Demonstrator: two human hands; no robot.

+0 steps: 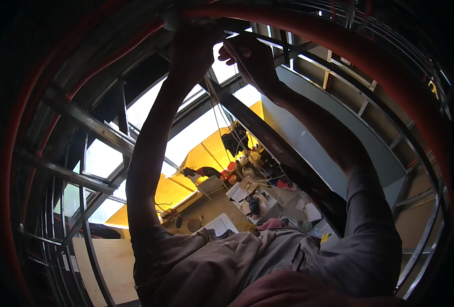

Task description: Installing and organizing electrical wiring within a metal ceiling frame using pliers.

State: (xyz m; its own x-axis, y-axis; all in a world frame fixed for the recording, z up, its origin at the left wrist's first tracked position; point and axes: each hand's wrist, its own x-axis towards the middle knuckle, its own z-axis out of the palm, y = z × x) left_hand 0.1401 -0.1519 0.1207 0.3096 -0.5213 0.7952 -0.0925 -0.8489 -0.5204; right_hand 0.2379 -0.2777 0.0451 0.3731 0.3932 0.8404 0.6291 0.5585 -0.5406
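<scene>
Both my arms reach up overhead, and my hands nearly meet close under a thick red corrugated pipe [314,31]. My left hand [193,51] is a dark shape against the ceiling frame; shadow hides its fingers and anything in them. Just to its right, my right hand [252,57] has its fingers curled and closed toward the left one. Whatever they pinch, if anything, is too small and dark to make out. Several thin pale cables [218,102] hang down from just below my hands, beside a dark slanting beam [273,140].
Metal framing bars [91,120] cross on the left, with a thinner red pipe [109,56] above. A grey board [309,128] stands to the right. Far below, tools, papers and boxes [250,187] clutter the floor near yellow sheeting [201,156]. A pale wood panel [106,266] is lower left.
</scene>
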